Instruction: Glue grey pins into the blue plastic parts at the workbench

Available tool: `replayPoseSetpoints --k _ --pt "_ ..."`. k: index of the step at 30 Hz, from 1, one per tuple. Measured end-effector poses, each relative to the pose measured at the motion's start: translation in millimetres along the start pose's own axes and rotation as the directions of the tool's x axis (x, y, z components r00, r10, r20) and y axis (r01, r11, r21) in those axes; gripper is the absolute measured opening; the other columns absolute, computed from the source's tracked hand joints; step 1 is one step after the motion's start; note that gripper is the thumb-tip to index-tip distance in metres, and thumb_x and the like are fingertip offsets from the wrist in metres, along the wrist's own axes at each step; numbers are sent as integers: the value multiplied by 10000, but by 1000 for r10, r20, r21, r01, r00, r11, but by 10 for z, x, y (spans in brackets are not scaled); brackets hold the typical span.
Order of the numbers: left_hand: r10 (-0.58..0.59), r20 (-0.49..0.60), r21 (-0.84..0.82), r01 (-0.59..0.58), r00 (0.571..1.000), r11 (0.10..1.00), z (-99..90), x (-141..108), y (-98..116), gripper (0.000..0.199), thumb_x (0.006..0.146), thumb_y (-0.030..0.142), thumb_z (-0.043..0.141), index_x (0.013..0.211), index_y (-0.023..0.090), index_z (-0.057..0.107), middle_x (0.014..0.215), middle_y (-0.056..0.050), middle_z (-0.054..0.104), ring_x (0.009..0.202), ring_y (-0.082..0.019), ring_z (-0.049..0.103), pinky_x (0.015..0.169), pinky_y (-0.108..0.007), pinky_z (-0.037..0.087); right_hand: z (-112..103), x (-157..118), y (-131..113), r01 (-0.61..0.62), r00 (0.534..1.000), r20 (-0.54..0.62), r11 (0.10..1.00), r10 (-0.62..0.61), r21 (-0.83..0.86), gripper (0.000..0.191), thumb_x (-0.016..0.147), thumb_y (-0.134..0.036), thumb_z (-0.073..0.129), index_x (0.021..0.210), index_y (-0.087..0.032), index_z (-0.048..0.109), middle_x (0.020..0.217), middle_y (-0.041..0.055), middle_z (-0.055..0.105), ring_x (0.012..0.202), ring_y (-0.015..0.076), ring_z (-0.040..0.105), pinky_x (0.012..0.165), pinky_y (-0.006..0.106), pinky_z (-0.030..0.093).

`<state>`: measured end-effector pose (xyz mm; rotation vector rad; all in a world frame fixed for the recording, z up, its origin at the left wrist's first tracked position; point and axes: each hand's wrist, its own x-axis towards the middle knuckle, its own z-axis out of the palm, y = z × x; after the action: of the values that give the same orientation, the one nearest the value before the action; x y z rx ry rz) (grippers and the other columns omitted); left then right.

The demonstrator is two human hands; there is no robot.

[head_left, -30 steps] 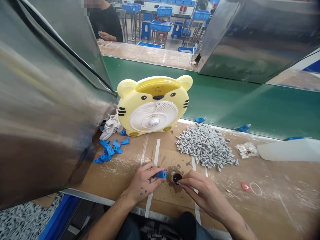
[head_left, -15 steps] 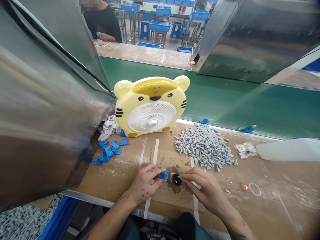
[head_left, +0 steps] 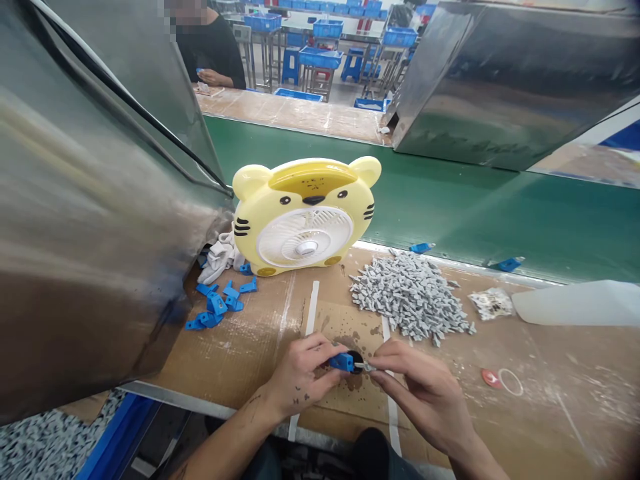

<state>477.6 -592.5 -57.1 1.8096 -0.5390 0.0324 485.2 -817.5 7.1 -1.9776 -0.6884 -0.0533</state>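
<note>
My left hand (head_left: 307, 377) pinches a small blue plastic part (head_left: 342, 361) between thumb and fingers. Opposite it, my right hand (head_left: 420, 387) is closed on a small grey plastic piece (head_left: 369, 367), whose thin end points at the blue part. The two parts nearly meet; I cannot tell whether they touch. Below them sits a small round black container (head_left: 357, 357), partly hidden by the parts and fingers. Beyond my right hand lies a heap of grey pieces (head_left: 407, 293). Several loose blue parts (head_left: 216, 304) lie to the left.
A yellow animal-faced fan (head_left: 305, 220) stands behind my hands. Metal housings rise at left and right. Two blue parts ride the green conveyor belt (head_left: 565, 220). A plastic bag (head_left: 492, 303) and a red disc (head_left: 491, 378) lie at right. A person sits across the belt.
My left hand has brought the blue part rightward over the black container, close to the grey piece. My right hand has shifted slightly right. The blue parts on the belt have moved right.
</note>
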Motion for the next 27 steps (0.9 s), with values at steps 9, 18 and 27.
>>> replayPoseSetpoints --k 9,18,27 --pt "89 -13 112 -87 996 990 7 75 130 244 924 190 651 1138 110 738 870 -86 683 734 -155 656 671 -235 545 112 33 12 34 999 15 997 -33 -64 186 947 -77 635 1068 -205 694 874 46 694 762 159 656 660 263 523" --pt "1 -1 174 -1 1000 985 -20 245 210 264 905 271 702 1135 148 745 839 -57 688 716 -159 661 680 -239 555 6 267 78 -7 996 86 1000 8 -22 103 975 -181 635 990 -230 725 850 27 721 741 159 681 659 254 534" --pt "-78 -353 796 343 932 499 -1301 -54 -163 462 872 407 718 1269 176 667 1308 -172 596 1239 -366 520 1052 -538 448 -763 1226 993 -138 990 -92 870 107 -474 279 952 -470 624 980 -234 768 914 75 775 767 237 697 630 326 500"
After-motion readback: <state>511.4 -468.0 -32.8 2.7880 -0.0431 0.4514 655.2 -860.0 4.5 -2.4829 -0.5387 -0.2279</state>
